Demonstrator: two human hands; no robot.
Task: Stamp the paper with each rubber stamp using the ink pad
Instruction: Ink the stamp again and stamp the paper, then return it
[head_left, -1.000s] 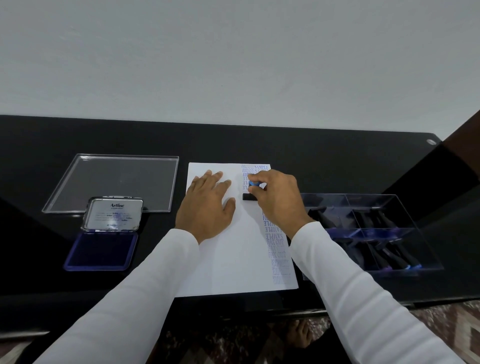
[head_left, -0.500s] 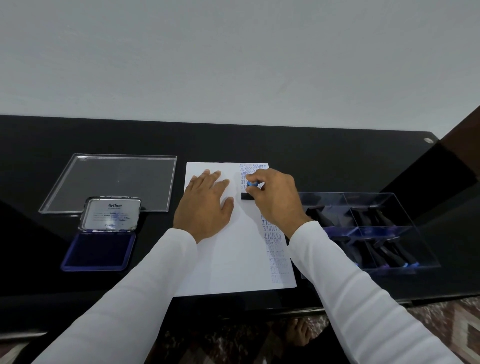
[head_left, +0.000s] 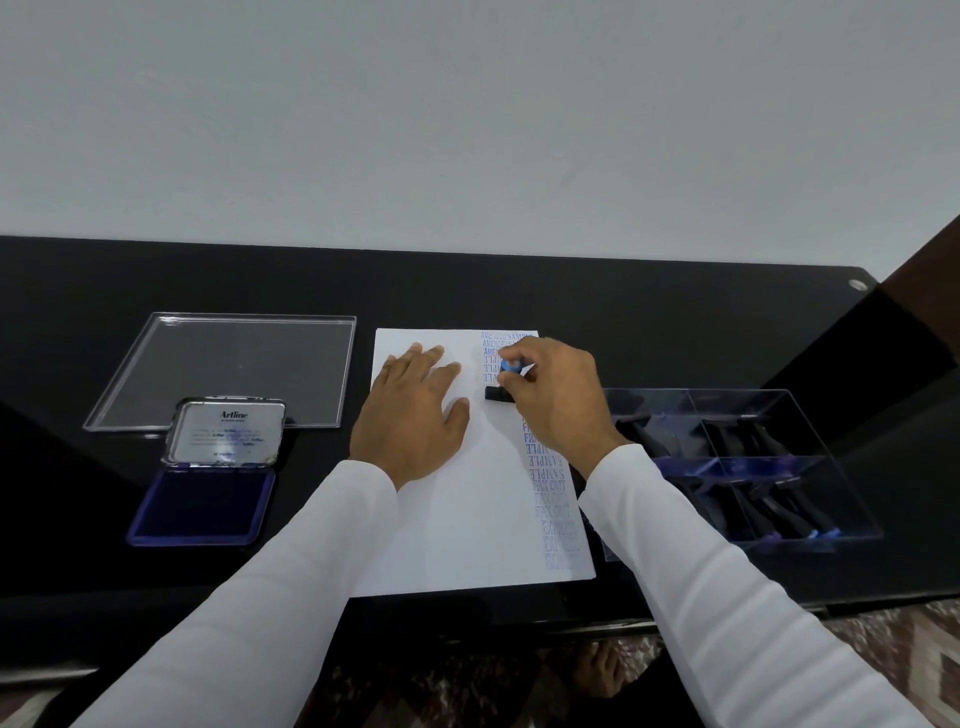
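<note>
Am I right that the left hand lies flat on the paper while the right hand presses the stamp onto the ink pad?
Not quite: in the head view the right hand presses the stamp onto the paper, not the ink pad. The left hand does lie flat on the paper.

Left hand (head_left: 413, 415) lies flat; right hand (head_left: 558, 400) pinches, fingers curled.

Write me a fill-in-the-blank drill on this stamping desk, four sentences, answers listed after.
1. The left hand lies flat on the ____.
2. The right hand grips a rubber stamp whose handle top is ____ in colour.
3. The ink pad sits with its lid ____.
4. The clear box of spare stamps stands to the ____ of the sheet.

Missing words: paper; blue; open; right
</note>
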